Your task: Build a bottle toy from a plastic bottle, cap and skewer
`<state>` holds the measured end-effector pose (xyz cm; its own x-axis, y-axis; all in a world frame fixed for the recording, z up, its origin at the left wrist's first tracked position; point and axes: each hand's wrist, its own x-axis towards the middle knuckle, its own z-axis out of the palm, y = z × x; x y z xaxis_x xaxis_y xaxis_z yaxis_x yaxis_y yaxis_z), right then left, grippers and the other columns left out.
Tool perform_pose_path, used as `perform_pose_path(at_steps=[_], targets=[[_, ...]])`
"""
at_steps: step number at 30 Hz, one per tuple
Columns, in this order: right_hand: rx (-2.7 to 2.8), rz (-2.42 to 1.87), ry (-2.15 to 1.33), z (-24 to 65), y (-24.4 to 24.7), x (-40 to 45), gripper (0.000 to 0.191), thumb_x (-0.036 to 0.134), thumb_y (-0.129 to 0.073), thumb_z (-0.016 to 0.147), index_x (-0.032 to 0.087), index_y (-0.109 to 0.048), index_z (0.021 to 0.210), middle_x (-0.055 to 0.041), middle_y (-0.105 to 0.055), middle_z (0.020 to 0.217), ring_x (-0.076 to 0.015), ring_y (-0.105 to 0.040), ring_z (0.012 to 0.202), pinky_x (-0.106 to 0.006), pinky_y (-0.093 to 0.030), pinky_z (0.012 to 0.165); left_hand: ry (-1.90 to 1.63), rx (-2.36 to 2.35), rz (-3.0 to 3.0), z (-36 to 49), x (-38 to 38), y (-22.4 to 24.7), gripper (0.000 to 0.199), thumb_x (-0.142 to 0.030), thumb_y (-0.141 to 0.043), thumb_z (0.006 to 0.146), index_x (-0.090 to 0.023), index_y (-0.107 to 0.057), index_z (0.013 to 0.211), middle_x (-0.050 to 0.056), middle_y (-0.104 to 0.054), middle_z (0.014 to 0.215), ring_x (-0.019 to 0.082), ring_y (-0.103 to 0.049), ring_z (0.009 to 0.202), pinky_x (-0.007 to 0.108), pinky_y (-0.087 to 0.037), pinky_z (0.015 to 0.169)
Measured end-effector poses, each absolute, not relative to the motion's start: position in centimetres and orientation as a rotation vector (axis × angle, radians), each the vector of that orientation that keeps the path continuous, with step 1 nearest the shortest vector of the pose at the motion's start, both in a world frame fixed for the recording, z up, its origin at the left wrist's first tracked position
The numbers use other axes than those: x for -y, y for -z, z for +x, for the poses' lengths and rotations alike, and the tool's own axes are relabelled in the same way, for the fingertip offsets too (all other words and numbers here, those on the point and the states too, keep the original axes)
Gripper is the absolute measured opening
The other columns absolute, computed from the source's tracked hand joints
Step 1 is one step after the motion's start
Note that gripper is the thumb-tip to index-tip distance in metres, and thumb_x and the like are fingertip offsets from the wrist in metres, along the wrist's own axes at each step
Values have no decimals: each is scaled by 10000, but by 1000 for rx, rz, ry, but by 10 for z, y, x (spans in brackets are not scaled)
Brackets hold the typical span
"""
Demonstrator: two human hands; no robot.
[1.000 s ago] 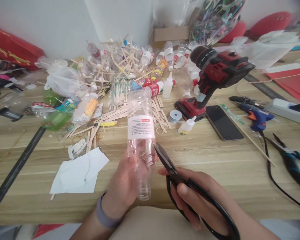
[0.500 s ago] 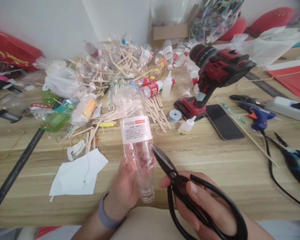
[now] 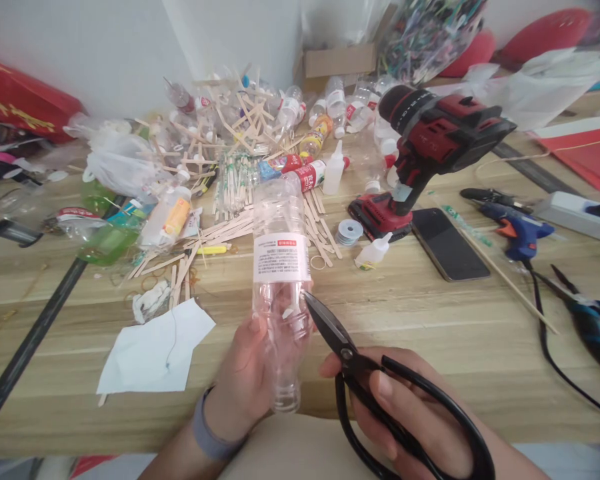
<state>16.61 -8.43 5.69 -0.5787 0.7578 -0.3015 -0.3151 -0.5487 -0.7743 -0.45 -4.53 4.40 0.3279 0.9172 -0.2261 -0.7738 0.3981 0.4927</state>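
Observation:
A clear plastic bottle [image 3: 281,260] with a white label stands nearly upright in the picture, its neck end toward me. My left hand [image 3: 247,373] is wrapped round the bottle's lower part from the left, with some fingers behind it. My right hand [image 3: 405,400] holds black-handled scissors [image 3: 347,353] by the handles. The scissor blades look closed together, and their tip is at the bottle's right side just below the label; whether it touches the plastic I cannot tell.
Wooden sticks [image 3: 320,227] and many bottles [image 3: 335,100] are heaped at the back. A red drill [image 3: 430,133], a phone [image 3: 450,243], a glue gun [image 3: 517,230] and pliers [image 3: 585,320] lie to the right. White paper [image 3: 150,347] is at the left.
The bottle has turned in my left hand: its top end has swung right and its neck end slightly left, so it is straighter. My right hand and the scissors have barely moved.

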Motion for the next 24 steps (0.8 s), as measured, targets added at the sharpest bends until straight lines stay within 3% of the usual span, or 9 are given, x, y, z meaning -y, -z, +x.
perform_pose_path(at_steps=[13,21,24], targets=[[1060,-1077,-2170,175,-55,84,658,705,-499,806,127,-564,1113,70,-444,539,-16,-347,295,-113,-241,275,-1005,-466,332,-9,37,-46,421,-357,-737,706,-151,-699,1071,71,-722,1051,155,-658,808,232,-538,729],[1247,-1174,-2068,181,-56,81,593,675,-501,827,156,-564,1108,76,-414,548,-23,-332,328,-136,-243,309,-952,-515,382,-13,34,-45,428,-402,-720,707,-124,-707,1032,69,-719,1023,138,-662,738,231,-526,714],[1184,-1048,-2070,182,-48,81,513,626,-542,838,181,-558,1094,79,-402,604,-7,-324,354,-119,-296,329,-946,-540,378,-13,35,-46,406,-403,-722,701,-146,-700,1015,51,-712,1011,126,-652,745,230,-514,739]])
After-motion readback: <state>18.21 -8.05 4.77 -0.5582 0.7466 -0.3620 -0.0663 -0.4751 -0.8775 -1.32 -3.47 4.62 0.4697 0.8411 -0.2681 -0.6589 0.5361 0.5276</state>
